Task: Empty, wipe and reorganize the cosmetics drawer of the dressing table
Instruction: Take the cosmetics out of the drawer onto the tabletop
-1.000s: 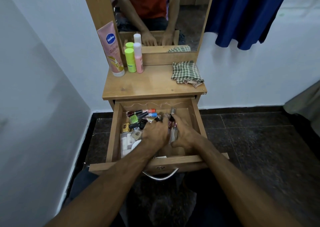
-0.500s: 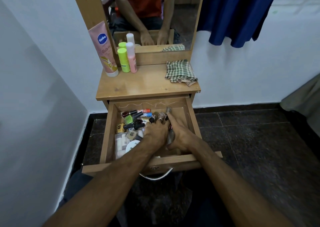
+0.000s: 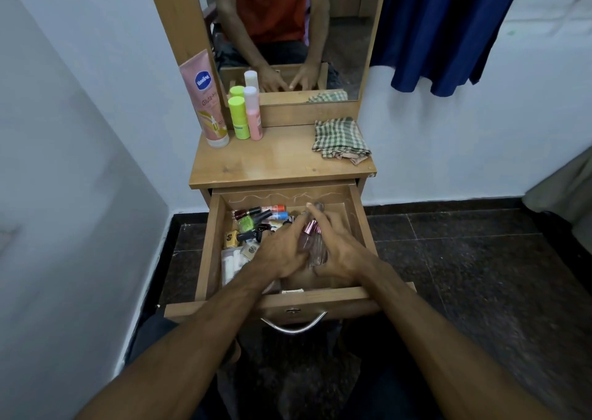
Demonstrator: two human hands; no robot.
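Note:
The wooden drawer (image 3: 358, 218) of the dressing table is pulled out. Its left half holds several small cosmetics: nail polish bottles (image 3: 248, 222), thin tubes (image 3: 275, 209) and sachets (image 3: 232, 261). Both my hands are inside the drawer. My left hand (image 3: 282, 251) and my right hand (image 3: 341, 246) press from either side on a few clear bottles with pink caps (image 3: 313, 238); the fingers look mostly straight. The hands hide the lower parts of the bottles and the drawer floor beneath.
On the tabletop (image 3: 278, 160) stand a pink Vaseline tube (image 3: 205, 102), a green bottle (image 3: 238, 117) and a pink bottle (image 3: 253, 114) at back left; a folded checked cloth (image 3: 341, 139) lies at right. A mirror (image 3: 288, 35) rises behind. White wall left, dark floor right.
The view has shifted a little. My hands have closed in on the clear pink-capped bottles at the drawer's middle; the right hand has slid slightly towards me.

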